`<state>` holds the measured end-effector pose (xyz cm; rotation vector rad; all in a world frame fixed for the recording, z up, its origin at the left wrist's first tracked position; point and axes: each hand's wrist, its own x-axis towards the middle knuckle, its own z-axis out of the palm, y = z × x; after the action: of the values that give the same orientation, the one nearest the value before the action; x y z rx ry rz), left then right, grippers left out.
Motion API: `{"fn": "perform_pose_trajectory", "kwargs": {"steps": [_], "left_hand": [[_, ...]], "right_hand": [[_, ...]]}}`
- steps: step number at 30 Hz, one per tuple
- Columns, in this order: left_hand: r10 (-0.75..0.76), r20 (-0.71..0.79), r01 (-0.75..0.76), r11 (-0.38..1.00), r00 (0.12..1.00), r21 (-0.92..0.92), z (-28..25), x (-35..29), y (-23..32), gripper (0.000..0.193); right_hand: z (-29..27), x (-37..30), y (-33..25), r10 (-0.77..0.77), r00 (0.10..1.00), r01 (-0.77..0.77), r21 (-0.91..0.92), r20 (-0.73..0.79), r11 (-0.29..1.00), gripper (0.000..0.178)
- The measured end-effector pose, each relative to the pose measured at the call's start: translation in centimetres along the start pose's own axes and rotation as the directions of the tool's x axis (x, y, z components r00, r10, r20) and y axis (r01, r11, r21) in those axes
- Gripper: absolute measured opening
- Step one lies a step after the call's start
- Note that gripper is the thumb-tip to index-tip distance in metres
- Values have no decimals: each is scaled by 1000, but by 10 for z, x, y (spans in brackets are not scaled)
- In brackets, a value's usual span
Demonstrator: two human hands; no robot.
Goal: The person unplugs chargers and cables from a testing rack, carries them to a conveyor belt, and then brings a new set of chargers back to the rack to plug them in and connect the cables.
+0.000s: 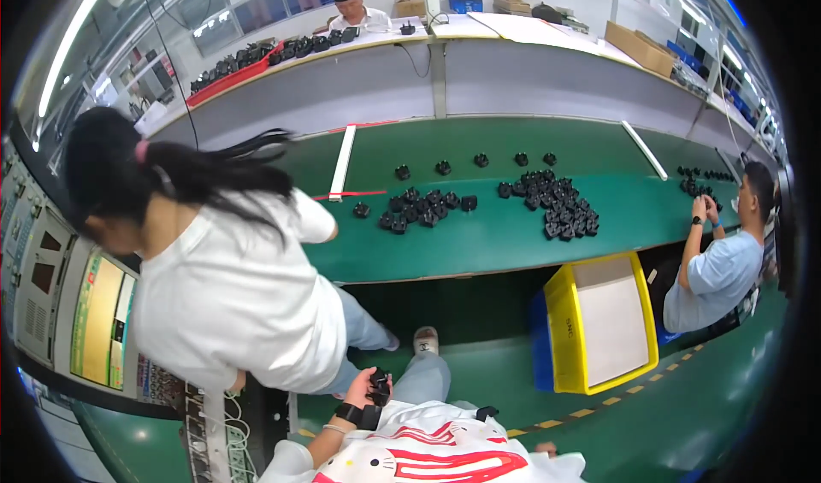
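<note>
My left hand (361, 391), with a dark band at its wrist, is held in front of my body. Its fingers close around a small black block that looks like a plug adapter (379, 382). Only a little of my right hand (546, 449) shows beside my shirt at the lower edge, and its fingers cannot be made out. Beyond me, a loose group of similar black adapters (428, 208) lies on the green workbench (479, 256). A denser pile of them (560, 203) is to the right, and several single ones stand in a row behind.
A person in white (231, 295) stands close on my left, by a test machine with a lit screen (101, 321). A yellow-rimmed bin (569, 329) stands on the floor at right. Another person (718, 261) works farther right. White cables (238, 432) hang at lower left.
</note>
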<state>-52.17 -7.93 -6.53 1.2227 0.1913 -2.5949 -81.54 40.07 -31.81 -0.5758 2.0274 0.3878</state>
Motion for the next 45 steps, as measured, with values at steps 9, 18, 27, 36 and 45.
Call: {"fn": "perform_pose_trajectory", "kwargs": {"steps": [9, 18, 27, 36, 45], "left_hand": [[221, 226, -142, 937, 949, -319, 142, 116, 137, 27], [481, 234, -208, 699, 845, -685, 171, 128, 294, 35], [464, -61, -390, 658, 884, -645, 156, 169, 355, 39], [672, -11, -549, 596, 741, -586, 183, 231, 489, 41], [653, -263, -696, 594, 710, -402, 222, 251, 605, 66]], "right_hand": [[-77, 55, -79, -273, 914, 231, -169, -300, 958, 30], [-467, 51, -286, 284, 454, 362, 466, -845, 807, 24], [-476, 36, -428, 193, 466, 11, 224, -863, 974, 60], [-504, 55, -435, 159, 382, 36, 186, -910, 982, 57], [-502, 50, -444, 128, 416, 36, 157, -900, 987, 56]]}}
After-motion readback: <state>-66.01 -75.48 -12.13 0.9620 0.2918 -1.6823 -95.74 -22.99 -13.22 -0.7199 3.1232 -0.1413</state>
